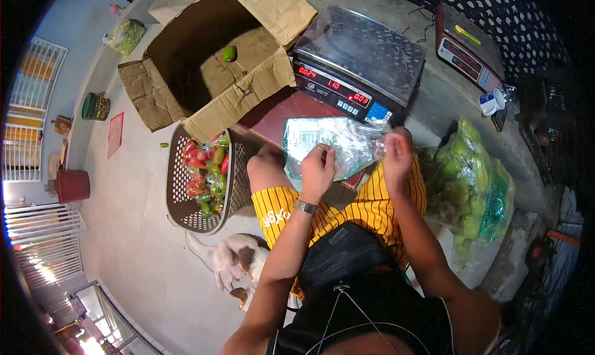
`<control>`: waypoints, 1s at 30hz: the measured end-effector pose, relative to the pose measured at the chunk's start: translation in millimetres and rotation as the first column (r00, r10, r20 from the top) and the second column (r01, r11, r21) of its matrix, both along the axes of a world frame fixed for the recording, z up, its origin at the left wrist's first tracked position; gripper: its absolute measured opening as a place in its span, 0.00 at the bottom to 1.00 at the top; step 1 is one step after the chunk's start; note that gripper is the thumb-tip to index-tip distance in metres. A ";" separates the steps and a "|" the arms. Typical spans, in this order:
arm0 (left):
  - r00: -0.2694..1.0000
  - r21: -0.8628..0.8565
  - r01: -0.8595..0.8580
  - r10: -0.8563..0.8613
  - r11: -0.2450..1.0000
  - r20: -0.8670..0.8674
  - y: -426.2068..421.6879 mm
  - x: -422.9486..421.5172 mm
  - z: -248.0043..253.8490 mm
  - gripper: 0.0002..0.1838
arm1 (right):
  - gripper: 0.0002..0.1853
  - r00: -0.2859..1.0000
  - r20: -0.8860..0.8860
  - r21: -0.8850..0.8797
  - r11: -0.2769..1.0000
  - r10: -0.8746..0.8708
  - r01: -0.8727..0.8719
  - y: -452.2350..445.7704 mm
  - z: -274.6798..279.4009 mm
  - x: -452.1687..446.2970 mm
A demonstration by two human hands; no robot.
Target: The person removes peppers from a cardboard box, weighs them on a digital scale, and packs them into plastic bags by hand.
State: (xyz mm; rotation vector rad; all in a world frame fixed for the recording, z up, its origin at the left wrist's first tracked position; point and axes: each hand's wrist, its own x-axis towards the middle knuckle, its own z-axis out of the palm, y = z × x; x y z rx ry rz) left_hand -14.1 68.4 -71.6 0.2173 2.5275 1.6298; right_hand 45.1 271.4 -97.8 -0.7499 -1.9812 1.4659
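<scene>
Across the knees lies a flat, clear plastic bag (pixel 354 145) with a green tint and a shiny surface. My left hand (pixel 319 164) pinches its near edge around the middle. At the bag's right end the plastic is bunched, and my right hand (pixel 397 153) has its fingers closed there, slightly blurred. Just beyond the bag is a digital scale (pixel 359 51) with red digits and a bare metal plate. A crate (pixel 238 181) of red and green peppers (pixel 217 186) in clear bags stands left of my knees.
An open cardboard box (pixel 269 70) holds one green pepper (pixel 230 53). A second scale (pixel 468 51) and a white mug (pixel 491 101) sit at upper right. Bagged green vegetables (pixel 465 181) are by the right knee. A dog (pixel 242 262) lies on the floor at left.
</scene>
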 end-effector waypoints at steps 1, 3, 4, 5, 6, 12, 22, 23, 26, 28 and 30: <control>1.000 -0.002 -0.006 0.006 1.000 -0.010 0.9 -0.8 -1.7 0.10 | 0.06 0.997 -0.015 -0.173 0.982 -0.076 0.073 7.6 5.5 3.6; 1.000 -0.033 0.003 -0.004 0.999 -0.021 2.1 -2.1 -6.3 0.09 | 0.06 0.989 -0.073 -0.384 0.919 -0.129 0.092 22.7 18.9 14.5; 0.999 -0.060 0.016 -0.017 0.998 -0.027 3.1 -4.5 -10.5 0.09 | 0.06 0.986 -0.132 -0.423 0.905 -0.105 0.039 29.8 29.6 19.5; 0.999 -0.089 0.027 -0.030 0.996 -0.031 3.4 -5.9 -14.8 0.10 | 0.07 0.978 -0.192 -0.457 0.889 -0.082 -0.016 35.7 40.5 24.3; 0.996 -0.142 0.071 -0.077 0.987 -0.040 3.1 -6.7 -21.4 0.10 | 0.06 0.984 -0.107 -0.352 0.931 -0.144 0.098 39.3 60.9 24.7; 0.980 -0.158 0.189 -0.197 0.969 -0.037 5.6 -6.4 -45.7 0.14 | 0.07 0.811 -0.508 -0.433 0.900 -0.289 0.049 127.1 83.1 24.9; 0.992 -0.002 0.125 -0.125 0.992 -0.027 16.6 -17.7 59.3 0.32 | 0.10 0.930 -0.268 0.387 0.912 0.252 -0.136 80.4 184.8 -5.8; 0.986 0.105 0.166 -0.163 0.981 -0.038 21.7 -17.9 89.2 0.39 | 0.10 0.910 -0.266 0.082 0.948 0.317 -0.306 68.3 178.7 -8.8; 0.861 0.064 0.266 -0.207 0.962 -0.464 30.8 -25.6 138.3 0.37 | 0.12 0.806 -0.223 -0.258 0.765 0.548 -0.591 33.5 178.6 -14.0; 0.769 0.102 0.483 -0.366 0.870 -0.524 30.0 -45.4 122.8 0.22 | 0.13 0.796 -0.186 -0.255 0.754 0.577 -0.606 24.9 178.5 -14.3; 0.906 0.201 0.318 -0.234 0.926 -0.353 22.3 -51.6 123.6 0.14 | 0.14 0.860 -0.179 -0.192 0.841 0.478 -0.507 30.9 177.3 -24.0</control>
